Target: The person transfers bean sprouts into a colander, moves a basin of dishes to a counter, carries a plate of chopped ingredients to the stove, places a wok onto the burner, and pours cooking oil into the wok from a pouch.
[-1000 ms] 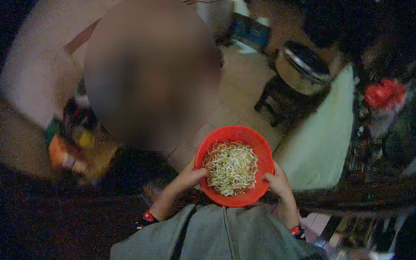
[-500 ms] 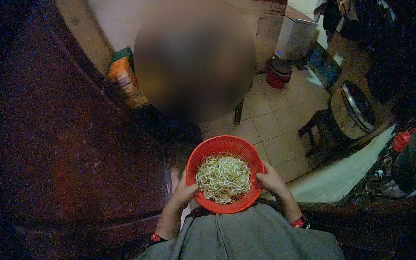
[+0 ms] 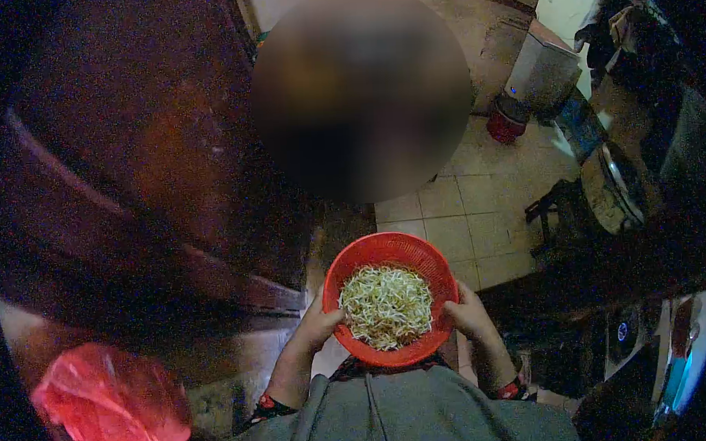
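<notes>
A round red plastic basket (image 3: 389, 245) is held in front of my body, above the grey-green cloth over my front. Pale bean sprouts (image 3: 386, 306) lie heaped in its middle. My left hand (image 3: 319, 324) grips the left rim, thumb on the inner side. On the opposite side my right hand (image 3: 469, 313) grips the rim the same way. The fingers under the basket are hidden.
Tiled floor (image 3: 443, 205) stretches ahead. A dark reddish-brown surface (image 3: 169, 157) fills the left. At lower left is a red plastic bag (image 3: 113, 404). A red bucket (image 3: 506, 121) and a large round pot (image 3: 610, 189) stand at the right. A blurred circle covers the upper middle.
The view has swung round: the floor items shifted right, the dark surface fills more of the left, and the red bag has come into view. Both hands still hold the basket.
</notes>
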The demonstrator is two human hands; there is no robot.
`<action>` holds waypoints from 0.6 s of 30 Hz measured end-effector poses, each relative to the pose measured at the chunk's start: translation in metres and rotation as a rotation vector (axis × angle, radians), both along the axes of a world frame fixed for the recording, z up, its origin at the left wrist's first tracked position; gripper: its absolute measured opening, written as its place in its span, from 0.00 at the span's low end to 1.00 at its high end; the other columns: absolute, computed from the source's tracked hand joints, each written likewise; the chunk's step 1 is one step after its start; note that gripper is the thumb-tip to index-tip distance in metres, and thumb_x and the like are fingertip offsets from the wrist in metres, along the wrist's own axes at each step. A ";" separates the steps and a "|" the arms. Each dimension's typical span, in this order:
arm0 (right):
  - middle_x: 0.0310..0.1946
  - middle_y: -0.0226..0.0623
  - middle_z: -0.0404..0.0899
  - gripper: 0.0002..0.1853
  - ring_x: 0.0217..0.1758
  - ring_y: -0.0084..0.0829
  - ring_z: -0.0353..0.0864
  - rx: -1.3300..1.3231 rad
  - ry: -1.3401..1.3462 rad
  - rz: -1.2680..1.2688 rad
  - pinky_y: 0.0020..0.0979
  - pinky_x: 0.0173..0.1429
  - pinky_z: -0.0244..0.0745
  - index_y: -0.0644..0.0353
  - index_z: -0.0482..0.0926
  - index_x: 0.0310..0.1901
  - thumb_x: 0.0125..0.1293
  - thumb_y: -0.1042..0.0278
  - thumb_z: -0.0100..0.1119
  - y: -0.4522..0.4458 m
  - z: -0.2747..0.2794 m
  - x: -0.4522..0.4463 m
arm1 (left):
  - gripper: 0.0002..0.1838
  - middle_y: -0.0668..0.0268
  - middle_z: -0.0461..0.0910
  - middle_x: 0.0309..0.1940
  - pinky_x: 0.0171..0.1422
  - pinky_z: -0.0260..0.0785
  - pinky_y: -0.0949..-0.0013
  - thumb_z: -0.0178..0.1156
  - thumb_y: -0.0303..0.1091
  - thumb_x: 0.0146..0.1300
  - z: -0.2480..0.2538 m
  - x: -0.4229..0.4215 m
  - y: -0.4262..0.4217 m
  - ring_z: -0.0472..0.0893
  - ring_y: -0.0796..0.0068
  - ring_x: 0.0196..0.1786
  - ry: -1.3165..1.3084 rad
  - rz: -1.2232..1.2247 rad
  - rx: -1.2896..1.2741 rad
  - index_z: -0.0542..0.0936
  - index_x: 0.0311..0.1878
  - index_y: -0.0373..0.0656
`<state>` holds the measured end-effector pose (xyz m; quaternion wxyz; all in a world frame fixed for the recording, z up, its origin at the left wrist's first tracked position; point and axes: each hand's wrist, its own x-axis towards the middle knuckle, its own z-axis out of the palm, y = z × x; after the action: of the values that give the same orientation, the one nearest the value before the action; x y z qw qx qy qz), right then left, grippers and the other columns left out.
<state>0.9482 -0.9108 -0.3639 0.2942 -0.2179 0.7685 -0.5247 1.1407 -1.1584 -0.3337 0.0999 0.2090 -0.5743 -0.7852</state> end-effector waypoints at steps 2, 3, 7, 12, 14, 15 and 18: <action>0.48 0.35 0.74 0.29 0.49 0.28 0.74 -0.013 0.015 -0.009 0.30 0.53 0.70 0.64 0.64 0.59 0.50 0.80 0.47 -0.001 0.010 -0.004 | 0.37 0.62 0.69 0.56 0.58 0.64 0.67 0.57 0.25 0.49 -0.004 -0.010 -0.007 0.71 0.69 0.56 0.019 -0.012 0.021 0.57 0.65 0.41; 0.49 0.36 0.74 0.29 0.50 0.28 0.74 -0.052 -0.019 -0.011 0.30 0.54 0.69 0.64 0.64 0.58 0.50 0.80 0.47 -0.002 0.018 0.001 | 0.37 0.62 0.69 0.56 0.59 0.64 0.67 0.57 0.26 0.49 -0.006 -0.010 -0.004 0.70 0.69 0.56 0.023 -0.006 0.039 0.57 0.66 0.41; 0.50 0.36 0.73 0.28 0.53 0.28 0.72 0.078 0.061 0.038 0.31 0.57 0.67 0.65 0.64 0.58 0.50 0.79 0.47 -0.032 0.032 -0.045 | 0.37 0.61 0.69 0.57 0.59 0.63 0.67 0.55 0.26 0.51 0.006 -0.040 -0.024 0.70 0.69 0.57 0.043 0.073 0.082 0.56 0.66 0.40; 0.52 0.40 0.73 0.29 0.55 0.35 0.72 0.057 0.024 0.016 0.35 0.60 0.66 0.63 0.63 0.60 0.54 0.72 0.53 -0.029 0.036 -0.028 | 0.40 0.63 0.70 0.56 0.57 0.66 0.66 0.54 0.24 0.44 0.003 -0.031 -0.018 0.72 0.67 0.55 0.053 0.088 0.111 0.57 0.66 0.42; 0.51 0.40 0.73 0.28 0.55 0.35 0.72 0.025 -0.006 -0.006 0.35 0.60 0.66 0.63 0.63 0.60 0.54 0.73 0.51 -0.033 0.037 -0.021 | 0.40 0.63 0.68 0.57 0.57 0.65 0.66 0.53 0.23 0.44 0.002 -0.028 -0.023 0.71 0.67 0.56 0.026 0.054 0.083 0.56 0.67 0.43; 0.51 0.40 0.73 0.28 0.55 0.34 0.72 -0.003 -0.029 -0.023 0.35 0.59 0.66 0.62 0.63 0.60 0.53 0.74 0.51 -0.034 0.036 -0.019 | 0.41 0.64 0.68 0.58 0.58 0.65 0.65 0.53 0.23 0.44 0.001 -0.028 -0.027 0.71 0.67 0.56 0.020 0.032 0.070 0.56 0.67 0.43; 0.49 0.37 0.74 0.28 0.51 0.32 0.74 -0.003 0.004 -0.024 0.33 0.56 0.68 0.63 0.64 0.59 0.51 0.76 0.49 -0.048 0.055 -0.005 | 0.41 0.61 0.66 0.58 0.60 0.63 0.66 0.54 0.23 0.43 0.009 -0.023 -0.038 0.69 0.68 0.57 0.041 -0.011 0.178 0.55 0.66 0.40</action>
<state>0.9436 -0.9585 -0.3086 0.2859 -0.2103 0.7710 -0.5287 1.1177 -1.1963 -0.3247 0.0884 0.1980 -0.5010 -0.8379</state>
